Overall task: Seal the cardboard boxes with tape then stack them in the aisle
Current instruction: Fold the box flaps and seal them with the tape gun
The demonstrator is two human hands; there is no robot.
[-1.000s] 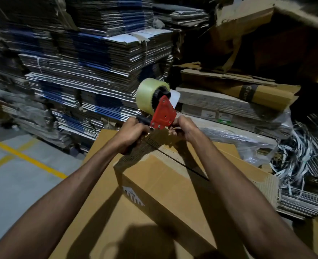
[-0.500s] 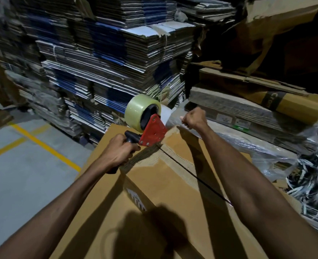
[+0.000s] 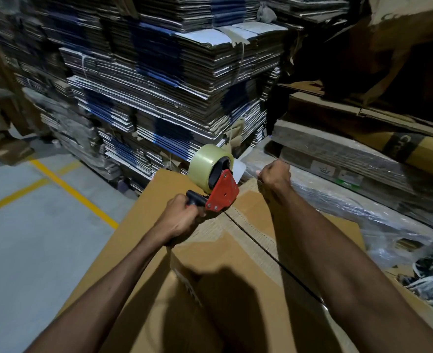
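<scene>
From the head camera, a cardboard box (image 3: 235,263) lies low in the middle of the view, its two top flaps meeting in a dark seam (image 3: 269,253) that runs from the far end back toward the person. The left hand (image 3: 182,220) is wrapped around the black handle of a tape dispenser (image 3: 218,187), which has a red side plate and carries a roll of clear tape (image 3: 205,164); the dispenser's nose rests on the box top at the far end of the seam, just left of it. The right hand (image 3: 274,174) is curled at the box's far edge, beyond and to the right of the dispenser, and seems to pinch something there; whether that is the tape's end or the box edge cannot be told. The box sits on a larger flat sheet of cardboard (image 3: 139,225). Behind it rise stacks of flattened cartons (image 3: 172,85), with plastic-wrapped bundles (image 3: 350,194) to the right and a grey floor with yellow lines (image 3: 70,189) to the left.
</scene>
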